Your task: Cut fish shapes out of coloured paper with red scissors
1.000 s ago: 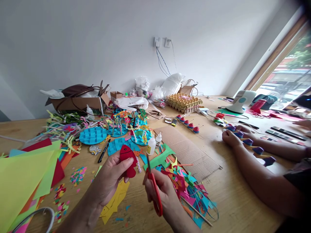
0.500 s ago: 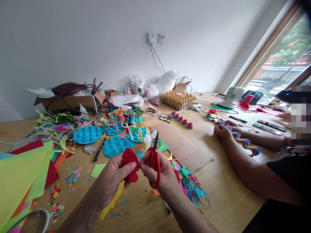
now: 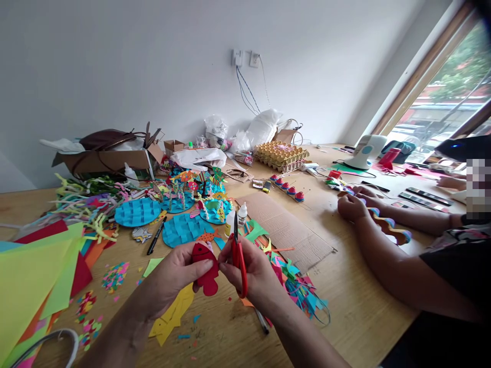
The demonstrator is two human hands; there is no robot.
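Note:
My left hand (image 3: pixel 174 278) pinches a red paper fish (image 3: pixel 205 268) above the wooden table (image 3: pixel 360 317). My right hand (image 3: pixel 255 273) is closed round red-handled scissors (image 3: pixel 238 255), blades pointing up, and its fingertips touch the fish's right edge. Both hands meet at the fish, low in the middle of the view. Beneath them lie a yellow paper offcut (image 3: pixel 172 314) and a pile of coloured paper scraps (image 3: pixel 299 291).
Blue paper plates (image 3: pixel 137 211), glue bottles (image 3: pixel 241 214), a black marker (image 3: pixel 155 239) and a cardboard sheet (image 3: pixel 284 230) lie beyond. Coloured paper sheets (image 3: pixel 34 276) sit left. Another person's arms (image 3: pixel 383 245) hold a wavy strip at right. Boxes and an egg tray (image 3: pixel 282 156) stand by the wall.
My right hand has brought the scissors up and left from over the scraps to the fish. Now the blades point upright and the fingertips touch the fish.

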